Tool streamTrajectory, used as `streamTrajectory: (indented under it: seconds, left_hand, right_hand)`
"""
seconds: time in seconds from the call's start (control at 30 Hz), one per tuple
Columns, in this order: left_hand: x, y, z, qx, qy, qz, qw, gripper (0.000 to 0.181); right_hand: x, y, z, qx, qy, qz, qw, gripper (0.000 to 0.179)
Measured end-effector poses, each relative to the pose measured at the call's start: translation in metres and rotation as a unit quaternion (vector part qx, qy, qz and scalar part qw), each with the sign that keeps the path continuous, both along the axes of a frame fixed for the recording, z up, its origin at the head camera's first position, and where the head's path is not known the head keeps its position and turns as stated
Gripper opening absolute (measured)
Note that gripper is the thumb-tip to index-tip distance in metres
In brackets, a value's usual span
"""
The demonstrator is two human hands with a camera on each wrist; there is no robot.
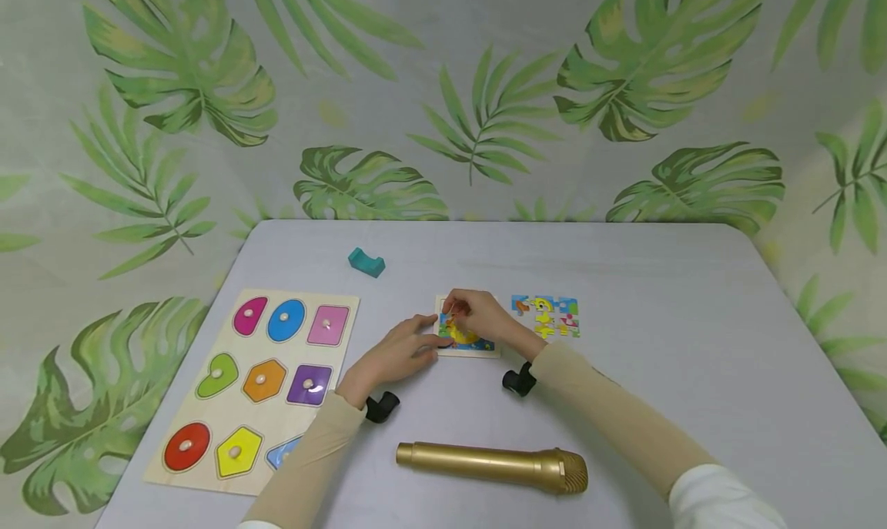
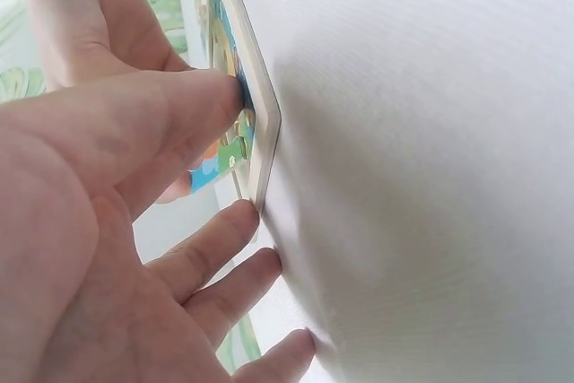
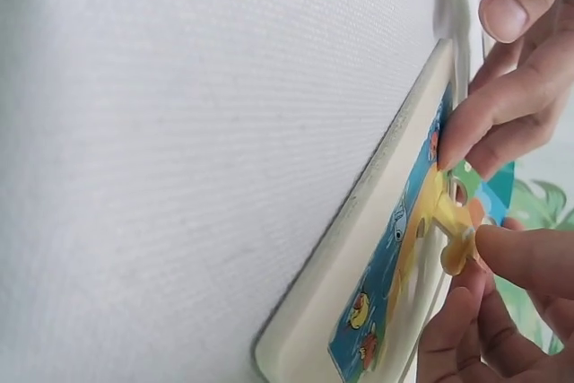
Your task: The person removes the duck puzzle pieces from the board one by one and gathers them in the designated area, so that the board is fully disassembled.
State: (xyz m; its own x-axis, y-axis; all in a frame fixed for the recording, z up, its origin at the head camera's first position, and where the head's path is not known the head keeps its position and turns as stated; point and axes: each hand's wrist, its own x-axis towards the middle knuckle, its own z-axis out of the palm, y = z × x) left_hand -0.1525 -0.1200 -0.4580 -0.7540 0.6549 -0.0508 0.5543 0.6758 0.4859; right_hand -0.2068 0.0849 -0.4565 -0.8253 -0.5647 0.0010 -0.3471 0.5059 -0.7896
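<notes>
A small wooden jigsaw board (image 1: 489, 353) with a yellow and blue picture lies flat at mid-table. Above its upper left part, my right hand (image 1: 481, 315) pinches a puzzle piece (image 3: 459, 244) between thumb and fingers. The piece tilts up from the board and shows yellow, green and blue. Along the board's left side is my left hand (image 1: 396, 353), its thumb (image 2: 211, 96) on the picture near the edge. The other left fingers reach past the board's corner with tips low at the table. Right beside the board are several loose puzzle pieces (image 1: 547, 317).
At left lies a large wooden shape board (image 1: 235, 406) with knobbed colored shapes, partly under my left forearm. A gold microphone (image 1: 492, 467) lies nearer me, between the forearms. Farther back is a teal block (image 1: 366, 262) with a curved notch.
</notes>
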Motion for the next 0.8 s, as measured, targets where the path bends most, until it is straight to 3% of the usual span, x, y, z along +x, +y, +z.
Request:
streamTrajectory:
  seconds: [0.17,0.37,0.8]
  left_hand:
    - [0.000,0.001,0.001,0.007,-0.002,0.002,1.0000,0.032]
    - [0.000,0.002,0.000,0.005,-0.003,0.006,1.0000,0.032]
    - [0.001,0.002,0.002,0.004,-0.016,0.014,0.9998,0.032]
  right_hand:
    - [-0.001,0.001,-0.003,-0.009,0.004,-0.011,0.9999,0.019]
    - [-0.003,0.014,-0.001,-0.025,-0.026,-0.045,0.9984,0.013]
    - [-0.003,0.084,-0.002,-0.016,-0.038,-0.088,0.9953,0.009]
